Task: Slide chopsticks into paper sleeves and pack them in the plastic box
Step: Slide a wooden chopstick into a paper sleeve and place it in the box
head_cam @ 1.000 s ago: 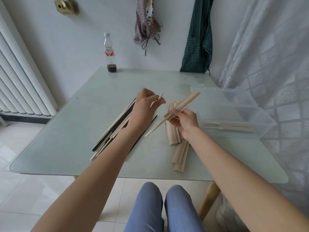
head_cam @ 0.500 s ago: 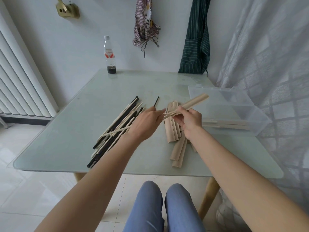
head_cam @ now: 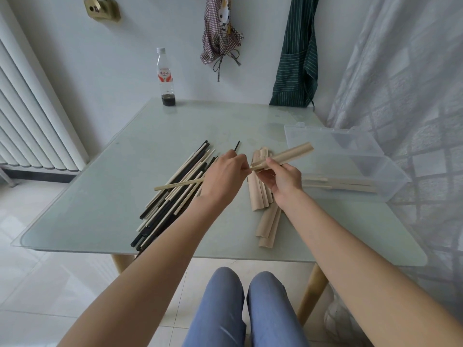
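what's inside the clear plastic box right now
Inside the plastic box, a few sleeved chopsticks lie along its near wall. The exact count is unclear through the plastic.

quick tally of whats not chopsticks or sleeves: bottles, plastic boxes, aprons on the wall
bottle: 1
plastic box: 1
aprons: 2, the checked apron and the green striped apron
total: 4

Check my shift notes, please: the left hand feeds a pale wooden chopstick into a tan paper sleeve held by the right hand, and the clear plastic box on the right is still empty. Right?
Not quite: in the head view the clear plastic box already holds several sleeved chopsticks. The rest stands: the left hand feeds a pale wooden chopstick into the tan paper sleeve held by the right hand.
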Available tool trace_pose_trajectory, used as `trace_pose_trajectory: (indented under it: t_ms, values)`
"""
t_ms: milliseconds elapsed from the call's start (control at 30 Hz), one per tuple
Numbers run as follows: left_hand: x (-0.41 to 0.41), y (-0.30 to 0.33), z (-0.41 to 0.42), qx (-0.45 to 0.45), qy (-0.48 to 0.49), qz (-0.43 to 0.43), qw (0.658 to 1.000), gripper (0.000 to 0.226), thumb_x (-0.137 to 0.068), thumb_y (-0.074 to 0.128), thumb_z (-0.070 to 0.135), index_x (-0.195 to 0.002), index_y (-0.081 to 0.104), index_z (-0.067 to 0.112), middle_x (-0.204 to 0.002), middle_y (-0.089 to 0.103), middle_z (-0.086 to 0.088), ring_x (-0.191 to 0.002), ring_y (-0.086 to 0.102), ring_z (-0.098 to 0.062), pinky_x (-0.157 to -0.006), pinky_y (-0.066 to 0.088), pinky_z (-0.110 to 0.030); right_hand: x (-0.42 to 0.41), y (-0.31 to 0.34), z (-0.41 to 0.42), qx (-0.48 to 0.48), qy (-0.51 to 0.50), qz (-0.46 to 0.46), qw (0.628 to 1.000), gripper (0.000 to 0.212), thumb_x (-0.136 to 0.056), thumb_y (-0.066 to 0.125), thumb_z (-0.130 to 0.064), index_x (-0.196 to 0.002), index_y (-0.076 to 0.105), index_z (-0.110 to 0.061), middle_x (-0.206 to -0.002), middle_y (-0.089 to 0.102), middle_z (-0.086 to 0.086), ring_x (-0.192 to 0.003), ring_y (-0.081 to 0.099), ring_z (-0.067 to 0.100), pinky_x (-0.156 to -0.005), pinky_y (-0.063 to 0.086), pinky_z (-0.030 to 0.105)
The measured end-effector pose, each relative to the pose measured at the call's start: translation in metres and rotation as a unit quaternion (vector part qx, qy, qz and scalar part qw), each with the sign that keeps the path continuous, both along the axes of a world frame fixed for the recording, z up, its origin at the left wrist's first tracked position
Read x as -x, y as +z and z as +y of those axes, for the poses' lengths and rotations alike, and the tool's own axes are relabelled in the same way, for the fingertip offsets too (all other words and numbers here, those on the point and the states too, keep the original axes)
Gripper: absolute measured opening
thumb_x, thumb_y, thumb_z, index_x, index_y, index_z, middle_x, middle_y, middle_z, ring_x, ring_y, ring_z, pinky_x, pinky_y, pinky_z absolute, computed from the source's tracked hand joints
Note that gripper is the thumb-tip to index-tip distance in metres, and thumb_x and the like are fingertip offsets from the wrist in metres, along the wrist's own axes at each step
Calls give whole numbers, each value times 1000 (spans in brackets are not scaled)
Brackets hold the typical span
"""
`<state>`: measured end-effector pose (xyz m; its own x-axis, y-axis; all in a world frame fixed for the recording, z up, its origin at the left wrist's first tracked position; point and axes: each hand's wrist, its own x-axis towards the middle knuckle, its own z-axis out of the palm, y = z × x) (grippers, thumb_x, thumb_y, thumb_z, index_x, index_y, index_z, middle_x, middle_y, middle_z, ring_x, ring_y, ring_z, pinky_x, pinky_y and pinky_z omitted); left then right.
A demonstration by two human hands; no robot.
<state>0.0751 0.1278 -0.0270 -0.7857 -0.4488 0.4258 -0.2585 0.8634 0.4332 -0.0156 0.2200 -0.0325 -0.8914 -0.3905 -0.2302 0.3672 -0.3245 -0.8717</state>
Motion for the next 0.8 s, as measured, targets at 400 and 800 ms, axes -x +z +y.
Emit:
trace_pose_trajectory:
  t_ms: [400, 800]
  values:
    - [-3, -7, -7, -23, -46, 27, 998, 19, -87, 64, 16, -104, 62, 7, -101, 54, -8, -85, 59, -23, -75, 48, -34, 5, 3, 6, 5, -39, 4, 999, 20, -89, 59, -1, -69, 57, 3, -76, 62, 13, -67, 64, 19, -55, 58, 23]
    - [0, -13, -8, 116, -43, 48, 991, 18, -91, 60, 17, -97, 71, 4, -99, 60, -10, -89, 56, -28, -63, 43, -34, 2, 0, 0, -5, -46, -34, 998, 17, -88, 62, -3, -72, 57, 1, -76, 61, 11, -67, 63, 18, -54, 57, 21]
